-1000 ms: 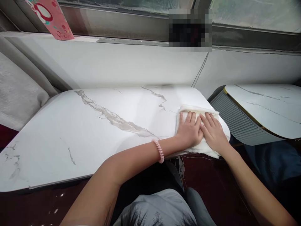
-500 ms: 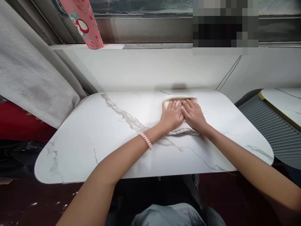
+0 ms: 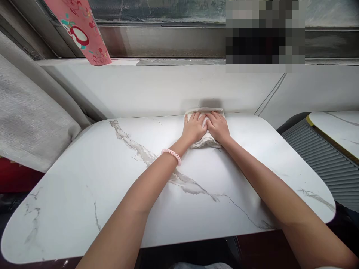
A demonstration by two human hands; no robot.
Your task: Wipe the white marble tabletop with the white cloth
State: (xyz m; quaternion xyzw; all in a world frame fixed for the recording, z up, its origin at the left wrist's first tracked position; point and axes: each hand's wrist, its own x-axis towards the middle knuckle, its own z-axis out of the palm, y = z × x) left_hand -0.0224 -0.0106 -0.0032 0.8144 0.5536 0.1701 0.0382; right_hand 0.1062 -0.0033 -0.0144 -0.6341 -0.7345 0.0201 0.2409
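A folded white cloth (image 3: 206,141) lies at the far edge of the white marbled table (image 3: 120,194), its back edge up against the wall. My left hand (image 3: 195,127) presses flat on the cloth's left half, fingers spread. Beside it, my right hand (image 3: 217,126) rests flat on the right half, fingers stretched toward the wall. The two thumbs nearly meet in the middle of the cloth. Both palms hide much of it. A pink coiled band (image 3: 172,155) circles my left wrist.
A white wall (image 3: 157,89) borders the table's back edge, below a window. Grey fabric (image 3: 33,123) hangs at the left, near a pink patterned strip (image 3: 84,33). To the right are a grey ribbed panel (image 3: 322,160) and another marbled tabletop (image 3: 339,125).
Both hands have pushed the cloth away from me, from the table's surface up to the wall, and slightly left. The view has come closer over the table.
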